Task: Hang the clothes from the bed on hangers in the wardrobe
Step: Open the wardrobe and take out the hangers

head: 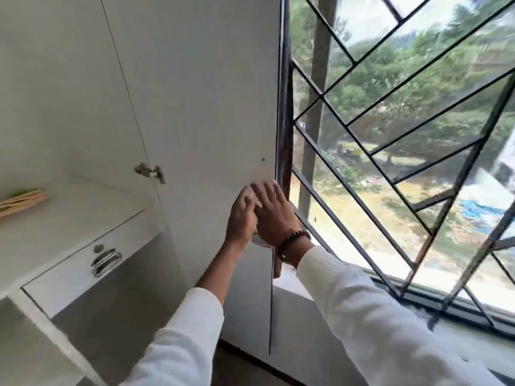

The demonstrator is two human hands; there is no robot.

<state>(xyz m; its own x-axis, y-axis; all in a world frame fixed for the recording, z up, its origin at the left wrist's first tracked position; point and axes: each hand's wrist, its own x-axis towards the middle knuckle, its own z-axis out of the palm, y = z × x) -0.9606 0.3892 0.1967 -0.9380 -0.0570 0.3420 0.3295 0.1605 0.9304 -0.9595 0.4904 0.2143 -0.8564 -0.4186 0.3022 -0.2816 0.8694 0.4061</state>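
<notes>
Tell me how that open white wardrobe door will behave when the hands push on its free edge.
The wardrobe door looks like a flat rigid panel, so it should swing as one piece, not flex. A hinge shows on its inner side, so it likely pivots there easily. Its smooth face may let the left hand and right hand slide.

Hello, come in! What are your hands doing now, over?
Both hands on open wardrobe door: left hand flat, right hand overlapping it. No clothes or hangers in view. Window grille close beside door edge.

Home bedroom: white wardrobe door (200, 112), drawer (92, 263) with chrome handle, barred window (404, 151) onto trees.
</notes>
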